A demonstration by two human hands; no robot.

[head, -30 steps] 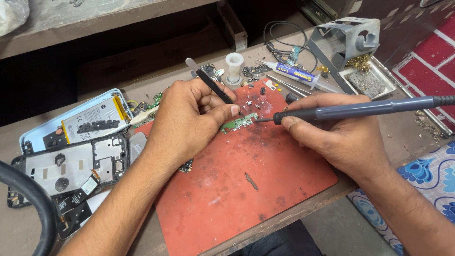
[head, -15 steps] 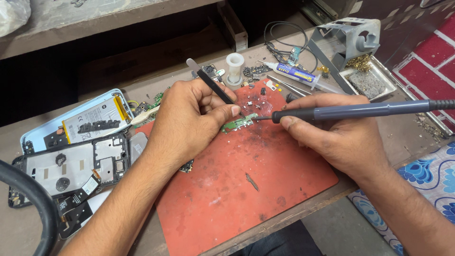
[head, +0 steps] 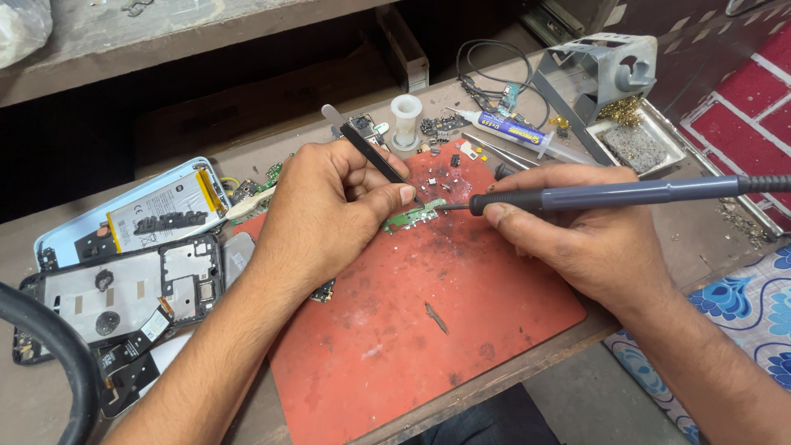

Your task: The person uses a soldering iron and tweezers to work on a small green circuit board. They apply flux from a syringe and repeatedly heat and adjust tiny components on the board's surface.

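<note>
Red work mat: bare, scorched; right hand gripping grey soldering iron, tip on small green circuit board at the mat's far part; left hand closed round black tweezers, pinning board; best kept steady; syringe tube beyond.

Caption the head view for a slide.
Left hand steadies tweezers while right hand touches soldering iron to green board.
</note>
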